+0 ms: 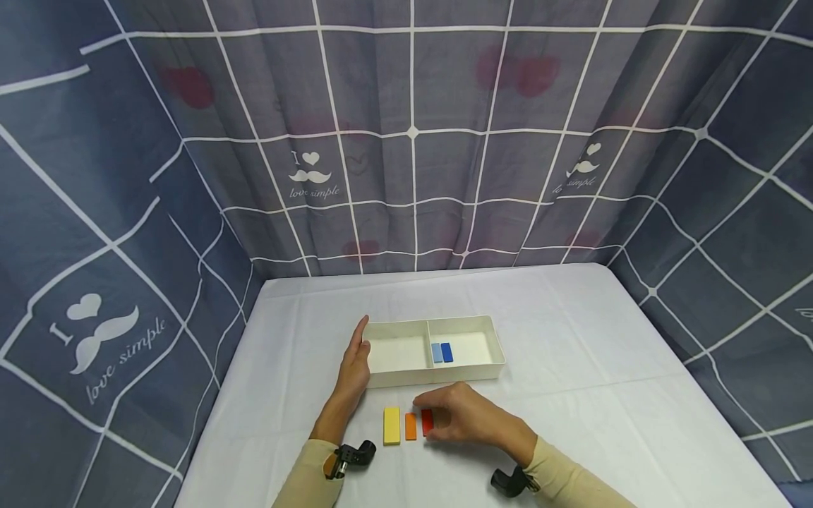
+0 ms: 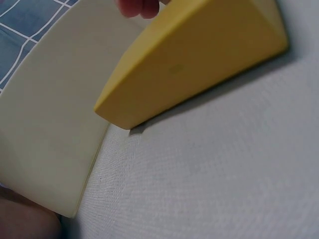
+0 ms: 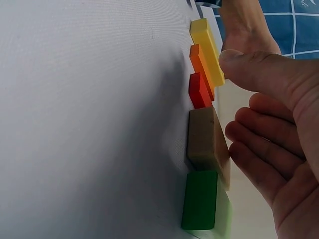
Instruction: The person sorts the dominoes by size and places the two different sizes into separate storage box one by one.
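Red block (image 1: 428, 422), lower middle of the head view, and the right hand (image 1: 470, 415) arches over it! That grip is wide, thumb apart from fingers, nothing held. Orange block (image 1: 411, 426) and yellow block (image 1: 392, 425) line up leftward; brown block (image 3: 200, 138) and green block (image 3: 199, 200) sit low in the right-wrist frame, a row probably meant for easy reach. Left hand (image 1: 352, 367) lies flat against the white box (image 1: 438, 376), apparently steadying it, pinching nothing. Pale blue block (image 1: 437, 353) and dark blue block (image 1: 447, 352) lie in its right compartment (image 1: 476, 342). Lettering? "I" and "love simple" on the curtain (image 1: 381, 85)!
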A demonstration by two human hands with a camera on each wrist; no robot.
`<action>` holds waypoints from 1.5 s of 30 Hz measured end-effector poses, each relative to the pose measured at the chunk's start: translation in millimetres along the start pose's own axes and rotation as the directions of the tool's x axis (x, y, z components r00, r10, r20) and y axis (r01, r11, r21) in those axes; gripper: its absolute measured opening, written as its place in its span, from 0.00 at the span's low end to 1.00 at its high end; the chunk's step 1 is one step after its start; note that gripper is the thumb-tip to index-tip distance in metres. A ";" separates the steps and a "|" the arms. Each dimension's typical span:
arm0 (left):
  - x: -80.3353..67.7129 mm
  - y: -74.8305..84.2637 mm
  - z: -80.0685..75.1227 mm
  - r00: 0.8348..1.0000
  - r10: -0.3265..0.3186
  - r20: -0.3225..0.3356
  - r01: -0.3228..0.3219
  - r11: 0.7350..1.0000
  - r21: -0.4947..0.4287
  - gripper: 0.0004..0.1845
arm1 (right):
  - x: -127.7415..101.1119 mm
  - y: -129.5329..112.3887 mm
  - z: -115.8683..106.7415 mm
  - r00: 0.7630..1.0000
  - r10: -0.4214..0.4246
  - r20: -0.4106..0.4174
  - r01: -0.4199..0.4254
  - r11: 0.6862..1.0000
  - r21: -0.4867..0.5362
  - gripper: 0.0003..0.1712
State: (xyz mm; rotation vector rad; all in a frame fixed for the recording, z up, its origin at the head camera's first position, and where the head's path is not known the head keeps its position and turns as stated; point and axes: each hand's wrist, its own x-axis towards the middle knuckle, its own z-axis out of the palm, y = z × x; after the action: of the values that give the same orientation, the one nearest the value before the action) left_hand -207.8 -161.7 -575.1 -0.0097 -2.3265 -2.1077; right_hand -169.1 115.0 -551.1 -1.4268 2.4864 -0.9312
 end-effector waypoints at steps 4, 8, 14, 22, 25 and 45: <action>-0.3 1.0 -0.5 1.000 0.009 0.000 -0.009 1.000 0.002 0.30 | 0.3 -0.6 0.4 1.000 -0.019 -0.005 0.019 1.000 -0.024 0.28; -0.8 1.6 -0.3 1.000 0.014 -0.003 -0.014 1.000 0.001 0.30 | 0.6 -1.2 1.7 0.999 -0.039 -0.005 0.039 0.997 -0.063 0.27; -0.6 0.7 0.6 1.000 -0.003 -0.003 0.003 1.000 0.013 0.30 | -0.2 -2.2 4.2 0.998 -0.063 -0.001 0.063 0.995 -0.079 0.25; -0.2 -0.3 0.8 1.000 -0.003 -0.003 0.003 1.000 0.013 0.31 | 0.0 -2.1 7.7 0.997 -0.068 0.026 0.072 0.983 -0.168 0.26; -0.4 0.8 1.2 1.000 -0.005 -0.005 0.005 1.000 0.013 0.31 | 0.1 -3.1 8.0 0.997 -0.076 0.035 0.081 0.976 -0.203 0.27; 1.1 -0.4 1.3 1.000 -0.018 -0.005 0.018 1.000 0.001 0.31 | 0.5 -5.1 10.8 0.994 -0.100 0.051 0.112 0.934 -0.341 0.23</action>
State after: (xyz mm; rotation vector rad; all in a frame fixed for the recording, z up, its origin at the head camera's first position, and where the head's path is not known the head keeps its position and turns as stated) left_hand -208.9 -160.5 -575.6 0.0161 -2.3333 -2.1122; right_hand -161.3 107.9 -556.7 -1.6737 2.6672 -0.4959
